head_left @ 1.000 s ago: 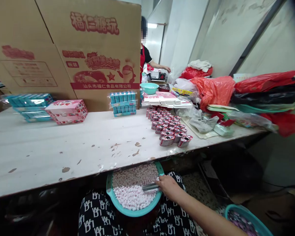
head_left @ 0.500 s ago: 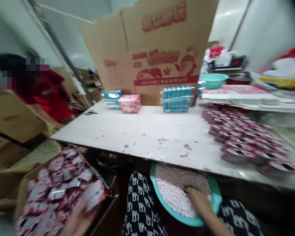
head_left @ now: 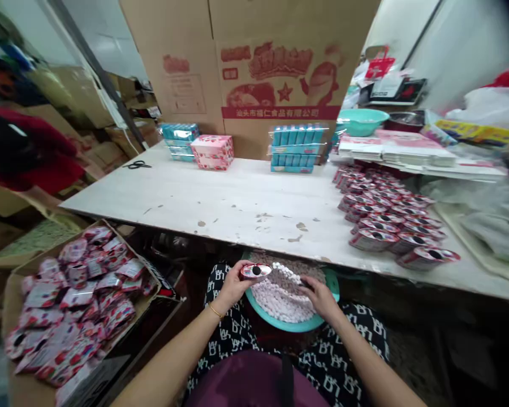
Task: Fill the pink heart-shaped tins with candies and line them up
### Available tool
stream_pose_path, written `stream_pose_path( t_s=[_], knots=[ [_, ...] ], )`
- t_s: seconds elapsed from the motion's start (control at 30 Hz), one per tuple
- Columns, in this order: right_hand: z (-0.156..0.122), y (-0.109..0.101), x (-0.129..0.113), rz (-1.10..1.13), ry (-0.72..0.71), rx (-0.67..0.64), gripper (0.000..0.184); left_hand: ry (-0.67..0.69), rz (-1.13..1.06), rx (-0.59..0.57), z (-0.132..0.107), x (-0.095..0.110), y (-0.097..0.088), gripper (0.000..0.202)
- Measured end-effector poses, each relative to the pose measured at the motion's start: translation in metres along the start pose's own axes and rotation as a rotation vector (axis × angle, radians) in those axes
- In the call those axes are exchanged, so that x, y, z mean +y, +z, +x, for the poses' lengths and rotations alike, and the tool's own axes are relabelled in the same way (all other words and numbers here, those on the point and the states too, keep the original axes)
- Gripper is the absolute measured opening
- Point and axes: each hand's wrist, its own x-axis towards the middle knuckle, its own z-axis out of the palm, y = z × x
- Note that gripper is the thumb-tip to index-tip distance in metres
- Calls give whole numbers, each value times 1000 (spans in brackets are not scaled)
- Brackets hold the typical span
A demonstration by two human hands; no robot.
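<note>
My left hand (head_left: 234, 285) is closed around a small pink-and-red printed pack (head_left: 255, 272), its oval top with a dark round hole facing up. My right hand (head_left: 320, 297) grips the dark end of what looks like a narrow scoop (head_left: 304, 282), largely covered by a row of white pellets (head_left: 286, 272). The pellets' far end is close to the pack. Both hands are over a turquoise basin (head_left: 275, 325) on my lap, filled with white pellets (head_left: 280, 302) and a greyish-pink mass behind them.
At my left, an open carton (head_left: 14, 305) holds many printed packs (head_left: 74, 297). Similar packs (head_left: 377, 226) stand in rows on the white table's (head_left: 246, 198) right side. Blue packages (head_left: 294, 148), a pink box (head_left: 212, 152) and scissors (head_left: 137, 164) lie farther back. A person in red (head_left: 38, 150) is at left.
My left hand has brought a pack from the carton to above the basin. My right hand has come up out of the pellets with a loaded scoop. The view has tilted down.
</note>
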Motion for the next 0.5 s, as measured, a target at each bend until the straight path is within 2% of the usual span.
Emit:
stream_pose_path(
  t_s=[0.1, 0.23, 0.33, 0.5],
  knots=[
    [-3, -32, -19, -98, -35, -29, 35, 61, 119, -30, 9, -9, 15, 33],
    [-3, -63, -52, -375, -64, -174, 32, 129, 282, -55, 17, -17, 38, 29],
    [0, -69, -80, -624, -49, -227, 29, 174, 385, -60, 20, -21, 51, 33],
    [8, -59, -116, -885, -111, -268, 24, 211, 461, -81, 21, -28, 59, 35]
  ],
)
